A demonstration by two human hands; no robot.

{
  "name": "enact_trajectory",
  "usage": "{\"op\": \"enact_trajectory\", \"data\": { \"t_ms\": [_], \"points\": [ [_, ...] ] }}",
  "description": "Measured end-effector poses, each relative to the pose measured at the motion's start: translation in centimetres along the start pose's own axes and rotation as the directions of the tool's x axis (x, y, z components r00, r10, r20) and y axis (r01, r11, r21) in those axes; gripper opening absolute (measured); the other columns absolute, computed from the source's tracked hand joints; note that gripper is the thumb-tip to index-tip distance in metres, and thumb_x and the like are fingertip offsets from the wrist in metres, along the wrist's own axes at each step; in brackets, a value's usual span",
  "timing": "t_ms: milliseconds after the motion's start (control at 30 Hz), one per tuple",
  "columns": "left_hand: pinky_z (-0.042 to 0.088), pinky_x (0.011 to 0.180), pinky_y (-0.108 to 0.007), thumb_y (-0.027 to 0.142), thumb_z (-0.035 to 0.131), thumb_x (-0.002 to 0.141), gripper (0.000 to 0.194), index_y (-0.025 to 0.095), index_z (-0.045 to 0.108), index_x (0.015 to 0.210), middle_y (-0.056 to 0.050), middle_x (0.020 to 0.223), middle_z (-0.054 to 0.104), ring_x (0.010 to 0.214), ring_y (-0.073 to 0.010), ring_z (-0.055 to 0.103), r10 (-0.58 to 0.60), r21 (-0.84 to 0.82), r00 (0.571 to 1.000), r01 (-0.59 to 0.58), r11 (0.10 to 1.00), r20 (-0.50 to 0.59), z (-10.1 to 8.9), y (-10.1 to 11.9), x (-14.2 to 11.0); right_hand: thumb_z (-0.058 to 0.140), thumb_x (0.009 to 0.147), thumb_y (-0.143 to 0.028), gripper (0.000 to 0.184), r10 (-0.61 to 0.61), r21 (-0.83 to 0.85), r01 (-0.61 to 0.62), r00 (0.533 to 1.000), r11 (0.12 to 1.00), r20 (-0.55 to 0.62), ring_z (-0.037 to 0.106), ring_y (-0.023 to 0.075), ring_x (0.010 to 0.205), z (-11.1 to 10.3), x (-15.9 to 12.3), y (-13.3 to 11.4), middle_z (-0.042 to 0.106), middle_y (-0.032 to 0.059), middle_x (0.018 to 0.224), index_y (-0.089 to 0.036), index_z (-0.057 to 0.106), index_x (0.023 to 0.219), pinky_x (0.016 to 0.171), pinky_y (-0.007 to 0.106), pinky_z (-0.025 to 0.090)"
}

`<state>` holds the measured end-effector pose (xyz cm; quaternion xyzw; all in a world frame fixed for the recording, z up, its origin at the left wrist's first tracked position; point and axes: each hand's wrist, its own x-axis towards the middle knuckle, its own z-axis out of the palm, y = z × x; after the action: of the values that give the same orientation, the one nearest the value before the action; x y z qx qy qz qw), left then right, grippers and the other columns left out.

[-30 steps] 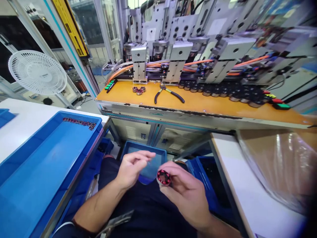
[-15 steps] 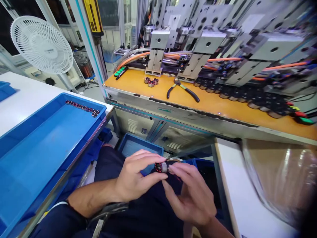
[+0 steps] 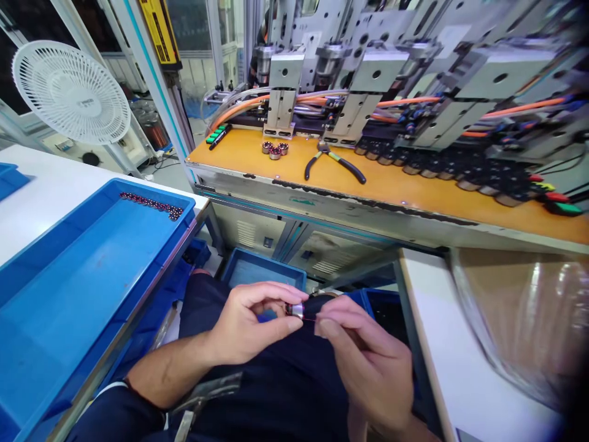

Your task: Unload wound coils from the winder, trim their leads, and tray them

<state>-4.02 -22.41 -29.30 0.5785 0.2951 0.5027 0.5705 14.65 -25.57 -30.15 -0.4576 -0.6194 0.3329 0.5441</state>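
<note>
Above my lap, my left hand [image 3: 255, 319] pinches a small motor stator [image 3: 297, 310], a short silvery ring with dark red windings, between thumb and fingertips. Part of it is hidden by those fingers. Just to its right, my right hand [image 3: 368, 356] is closed, thumb against fingers, on a thin reddish wire [image 3: 310, 318] that runs out from the stator. The wire's far end cannot be seen. A small gap separates the two hands.
A blue tray [image 3: 87, 245] on the left holds a row of stators [image 3: 151, 202]. On the orange bench are pliers [image 3: 324, 161], a few stators [image 3: 275, 151], a marker [image 3: 218, 138] and a row of black-topped parts [image 3: 432, 169]. Press fixtures [image 3: 285, 80] stand behind. Clear plastic [image 3: 519, 319] lies right.
My right hand has drawn back slightly to the right, its fingers now closed on the wire. The stator has turned in my left hand, and the view has shifted slightly.
</note>
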Motion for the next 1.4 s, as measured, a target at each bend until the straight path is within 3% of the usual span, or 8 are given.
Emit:
{"op": "enact_trajectory", "data": {
  "t_ms": [167, 400, 567, 633, 733, 867, 1033, 1400],
  "points": [
    [0.058, 0.071, -0.024, 0.006, 0.068, 0.077, 0.023, 0.014, 0.071, 0.099, -0.014, 0.108, 0.073, 0.083, -0.0151, 0.07, 0.183, 0.394, 0.981, -0.191, 0.899, 0.059, -0.9, 0.9, 0.3, 0.061, 0.09, -0.023, 0.016, -0.241, -0.392, 0.215, 0.97, 0.895, -0.017, 0.062, 0.0185, 0.08, -4.1, 0.5, -0.9, 0.063, 0.0048, 0.09, -0.025, 0.066, 0.105, 0.069, 0.031, 0.051],
    [0.058, 0.087, -0.028, 0.007, 0.067, 0.079, 0.023, 0.013, 0.07, 0.1, -0.013, 0.104, 0.074, 0.096, -0.0188, 0.071, 0.226, 0.491, 0.957, -0.287, 0.823, 0.179, -0.6, 1.9, 0.4, 0.046, 0.094, -0.015, 0.026, -0.589, -0.481, 0.859, 0.483, 0.175, 0.648, 0.061, 0.0211, 0.092, -3.1, 3.5, -2.3, 0.071, 0.0068, 0.099, -0.02, 0.069, 0.105, 0.081, 0.035, 0.051],
    [0.06, 0.075, -0.026, 0.008, 0.069, 0.078, 0.026, 0.015, 0.07, 0.103, -0.013, 0.107, 0.073, 0.093, -0.0191, 0.071, 0.226, 0.43, 0.965, -0.262, 0.864, 0.133, -1.5, 1.6, -0.2, 0.048, 0.096, -0.019, 0.025, -0.189, -0.362, 0.399, 0.848, 0.842, 0.495, 0.055, 0.0129, 0.062, -0.4, 4.3, -2.6, 0.059, 0.0024, 0.069, -0.017, 0.062, 0.076, 0.055, 0.026, 0.046],
    [0.06, 0.078, -0.028, 0.008, 0.07, 0.078, 0.024, 0.016, 0.072, 0.1, -0.013, 0.105, 0.074, 0.091, -0.0195, 0.072, 0.265, 0.429, 0.957, -0.289, 0.856, 0.116, -1.9, 1.5, -0.5, 0.044, 0.099, -0.03, 0.036, 0.105, -0.251, 0.044, 0.828, 0.967, 0.552, 0.054, 0.0111, 0.058, 0.0, 4.5, -3.1, 0.056, 0.0005, 0.065, -0.017, 0.059, 0.069, 0.051, 0.022, 0.046],
    [0.06, 0.078, -0.028, 0.007, 0.071, 0.077, 0.02, 0.017, 0.074, 0.094, -0.012, 0.102, 0.074, 0.086, -0.0187, 0.073, 0.327, 0.443, 0.942, -0.325, 0.835, 0.074, -2.4, 1.4, -0.7, 0.043, 0.099, -0.04, 0.041, 0.225, -0.211, -0.111, 0.716, 0.971, 0.66, 0.057, 0.0112, 0.055, -0.1, 6.8, -3.5, 0.059, -0.0002, 0.062, -0.017, 0.062, 0.07, 0.049, 0.021, 0.048],
    [0.059, 0.079, -0.029, 0.005, 0.069, 0.077, 0.023, 0.018, 0.073, 0.095, -0.012, 0.103, 0.074, 0.089, -0.019, 0.072, 0.357, 0.452, 0.934, -0.307, 0.838, -0.028, -3.1, 1.2, -0.5, 0.058, 0.09, -0.044, 0.03, -0.163, -0.566, 0.25, 0.966, 0.786, 0.201, 0.064, 0.0173, 0.075, -0.3, 14.8, -2.0, 0.068, 0.0048, 0.081, -0.016, 0.067, 0.084, 0.071, 0.03, 0.053],
    [0.059, 0.078, -0.029, 0.005, 0.068, 0.078, 0.023, 0.019, 0.073, 0.097, -0.011, 0.105, 0.074, 0.093, -0.0202, 0.071, 0.354, 0.441, 0.928, -0.272, 0.855, -0.114, -3.9, 1.1, -0.3, 0.063, 0.088, -0.049, 0.047, -0.268, -0.751, 0.092, 0.956, 0.653, -0.116, 0.056, 0.0277, 0.113, 1.1, 25.6, 3.2, 0.061, 0.0136, 0.115, -0.009, 0.061, 0.113, 0.098, 0.052, 0.042],
    [0.058, 0.084, -0.033, 0.008, 0.067, 0.08, 0.018, 0.018, 0.073, 0.094, -0.011, 0.105, 0.074, 0.096, -0.0209, 0.071, 0.384, 0.488, 0.894, -0.235, 0.841, -0.231, -5.4, 1.8, -0.8, 0.089, 0.046, -0.053, 0.055, -0.329, -0.694, 0.427, 0.902, 0.579, 0.28, 0.057, 0.0148, 0.052, -5.3, 25.4, 5.4, 0.061, 0.0022, 0.063, -0.017, 0.071, 0.084, 0.049, 0.027, 0.041]
  ]
}}
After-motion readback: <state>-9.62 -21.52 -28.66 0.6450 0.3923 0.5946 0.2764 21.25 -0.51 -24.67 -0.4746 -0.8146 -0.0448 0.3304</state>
